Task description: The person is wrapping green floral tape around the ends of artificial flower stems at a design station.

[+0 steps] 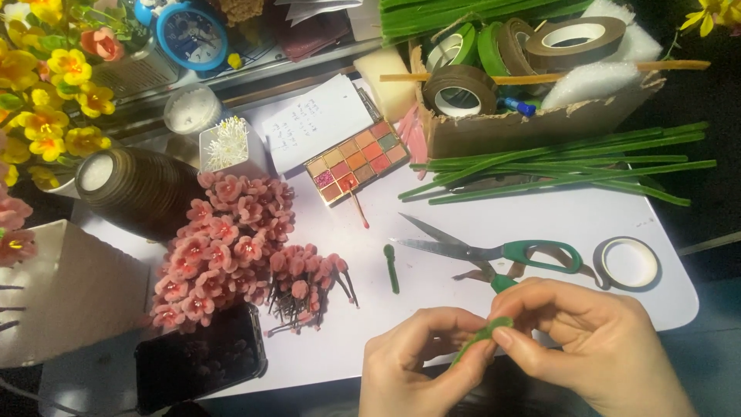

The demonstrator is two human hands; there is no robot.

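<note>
Left hand (421,359) and right hand (598,344): both pinched shut on a small green stem piece (480,337), held between thumbs and fingertips just above the near edge of the white tabletop (540,220), likely so it can be rolled or wrapped
Green-handled scissors (494,251): lying open just beyond the hands, within easy reach
Roll of tape (627,262): flat, beyond the right hand
Short green stub (392,268): beyond the left hand, apart from it
Heap of pink handmade flowers (231,247): far to the left of the left hand, wire stems pointing toward the hands
Black phone (201,359): left of the left hand, near edge
Colour palette (356,161) with a small stick: farther out
Green stems (563,166) and a cardboard box of tape rolls (532,85): farthest from the hands, stock kept at the back
</note>
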